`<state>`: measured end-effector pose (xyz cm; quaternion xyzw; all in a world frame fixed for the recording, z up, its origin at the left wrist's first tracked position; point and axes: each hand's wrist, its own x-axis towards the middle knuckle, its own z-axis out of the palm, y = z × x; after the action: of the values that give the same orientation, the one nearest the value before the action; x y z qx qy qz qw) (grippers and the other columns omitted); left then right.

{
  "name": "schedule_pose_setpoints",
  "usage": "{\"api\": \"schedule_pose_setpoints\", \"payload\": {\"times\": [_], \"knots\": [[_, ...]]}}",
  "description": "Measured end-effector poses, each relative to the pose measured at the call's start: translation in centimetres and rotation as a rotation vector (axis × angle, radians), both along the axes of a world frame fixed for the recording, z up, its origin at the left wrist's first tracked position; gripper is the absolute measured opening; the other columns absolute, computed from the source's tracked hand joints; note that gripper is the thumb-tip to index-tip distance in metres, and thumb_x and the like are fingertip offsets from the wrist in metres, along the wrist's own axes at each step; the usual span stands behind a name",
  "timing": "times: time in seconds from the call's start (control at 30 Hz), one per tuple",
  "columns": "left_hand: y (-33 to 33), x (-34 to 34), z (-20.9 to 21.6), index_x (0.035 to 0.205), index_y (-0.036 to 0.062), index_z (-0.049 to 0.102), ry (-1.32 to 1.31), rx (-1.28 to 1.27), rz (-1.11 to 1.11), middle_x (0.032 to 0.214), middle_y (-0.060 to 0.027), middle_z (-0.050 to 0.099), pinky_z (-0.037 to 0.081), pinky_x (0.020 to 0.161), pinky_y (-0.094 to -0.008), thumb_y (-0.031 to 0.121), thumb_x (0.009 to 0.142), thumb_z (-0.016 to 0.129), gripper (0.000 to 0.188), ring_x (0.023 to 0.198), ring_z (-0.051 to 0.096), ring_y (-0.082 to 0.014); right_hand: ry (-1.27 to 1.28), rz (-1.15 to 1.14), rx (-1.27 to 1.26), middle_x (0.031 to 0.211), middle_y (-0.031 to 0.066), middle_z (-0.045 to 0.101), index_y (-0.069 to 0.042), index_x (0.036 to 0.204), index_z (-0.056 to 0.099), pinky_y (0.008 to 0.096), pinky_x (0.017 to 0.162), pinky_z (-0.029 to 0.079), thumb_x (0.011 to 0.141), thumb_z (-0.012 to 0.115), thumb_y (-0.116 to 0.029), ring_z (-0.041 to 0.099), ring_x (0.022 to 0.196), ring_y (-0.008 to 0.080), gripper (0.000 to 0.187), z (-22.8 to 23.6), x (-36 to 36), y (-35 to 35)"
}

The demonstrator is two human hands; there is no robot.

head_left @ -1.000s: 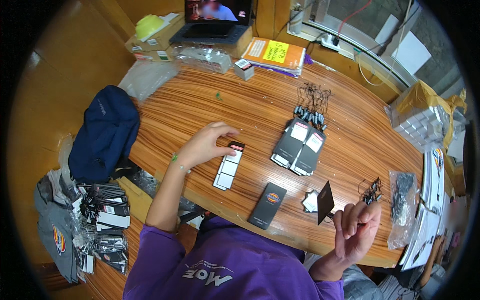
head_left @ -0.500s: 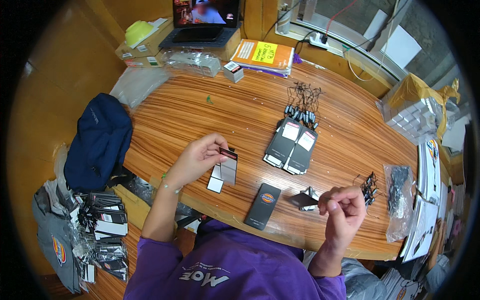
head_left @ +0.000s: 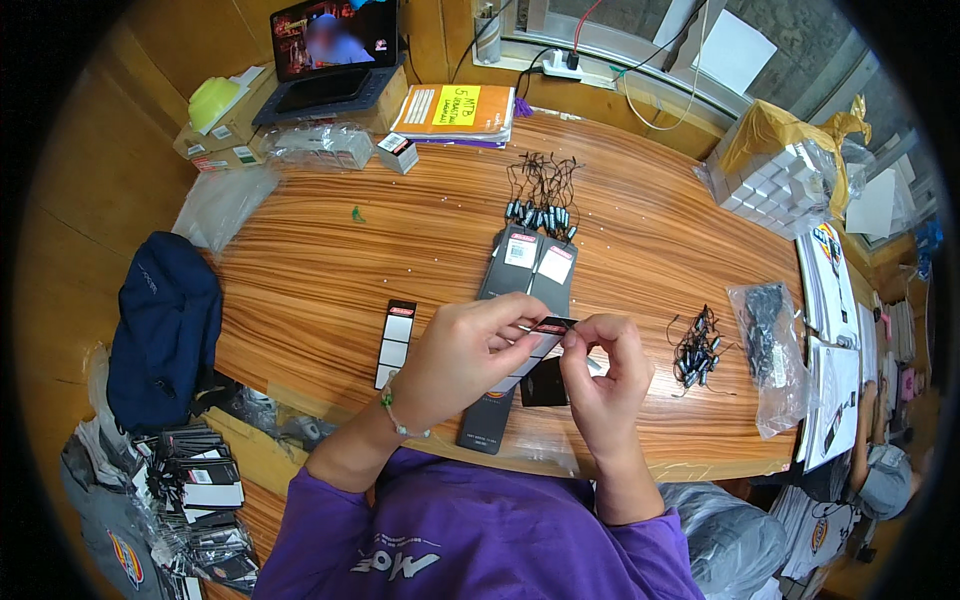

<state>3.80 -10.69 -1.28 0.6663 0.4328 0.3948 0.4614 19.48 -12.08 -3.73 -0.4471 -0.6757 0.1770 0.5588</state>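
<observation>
My left hand (head_left: 470,350) pinches a black-and-white label strip (head_left: 550,327) with a red patch at its top, held above the near part of the table. My right hand (head_left: 607,375) meets it at the strip's upper corner, thumb and forefinger pressed together; whatever lies between them is too small to make out. Beneath the hands lies a dark hang tag (head_left: 487,428), partly covered, beside a small black piece (head_left: 545,383). Another label strip (head_left: 397,340) rests left of my left hand. Just beyond, dark tags (head_left: 497,270) with black cords (head_left: 543,190) lie stacked.
Loose black cords (head_left: 703,350) and a clear bag (head_left: 767,350) of dark items lie at right. A plastic-wrapped stack of white boxes (head_left: 775,175) stands far right. At the back are an orange folder (head_left: 425,108) and a laptop (head_left: 335,45). Another person (head_left: 885,480) is at the right edge.
My hands have come together: the left moved right with a strip, the right moved left to its top. One strip now lies on the table. The view has shifted rightward.
</observation>
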Motion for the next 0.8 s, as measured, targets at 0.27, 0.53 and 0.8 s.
{"api": "schedule_pose_setpoints", "payload": {"times": [0.27,0.53,0.8], "knots": [[-0.5,0.5,0.0,0.096,-0.0013,0.058,-0.008,-0.005,0.026,0.084,-0.0116,0.065,0.053,0.058,-0.0248,0.005,0.081,0.061,0.017,0.073,0.067,-0.0163,0.000,-0.013,-0.049,0.068,0.0047,0.055,-0.001,0.084,0.051,0.0222,0.047,0.042,0.072,0.059,0.009,0.051,0.053,0.0095,0.018,0.2,-0.2,-0.1],[-0.5,0.7,-0.6,0.096,0.0021,0.058,0.034,0.130,0.032,0.082,-0.0102,0.064,0.051,0.053,-0.0267,0.006,0.081,0.060,0.016,0.064,0.065,-0.0182,0.068,0.071,-0.238,0.078,0.0050,0.051,0.001,0.089,0.046,0.0209,0.063,0.043,0.075,0.055,0.010,0.050,0.069,0.0090,0.019,0.1,0.3,-0.4],[-1.2,1.3,-0.7,0.094,0.0015,0.061,0.238,0.351,0.044,0.085,-0.0082,0.062,0.050,0.060,-0.0289,-0.001,0.076,0.061,0.019,0.072,0.062,-0.0204,0.100,0.047,-0.173,0.071,0.0051,0.056,0.001,0.097,0.052,0.0208,0.055,0.042,0.078,0.055,0.007,0.052,0.060,0.0077,0.020,-1.0,0.3,-0.3]]}}
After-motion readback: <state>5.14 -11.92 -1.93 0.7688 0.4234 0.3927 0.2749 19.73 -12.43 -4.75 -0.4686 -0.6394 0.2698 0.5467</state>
